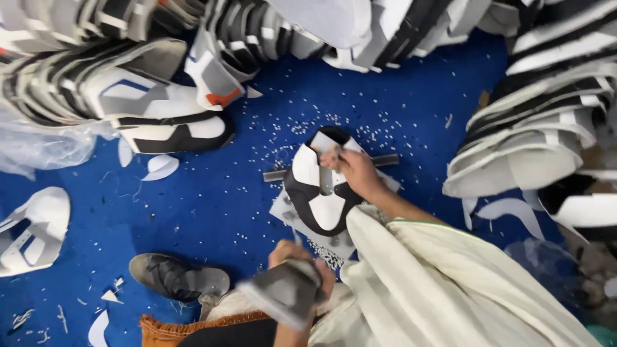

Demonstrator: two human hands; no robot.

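Punching a shoe upper on the blue floor mat.
Right hand (357,172) pinches a slim grey metal punch (326,180) upright on the white-and-black cut shoe upper (318,196), mid-mat (212,193), steadying it; left hand (297,266) is clenched round a blurred grey hammer block (283,292). Stacked uppers (533,128) line the mat's edges. No containers visible.

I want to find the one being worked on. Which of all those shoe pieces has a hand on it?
The black-and-white shoe piece in the middle, alone on a metal bar. The right hand presses its top; the stacks around it lie untouched.
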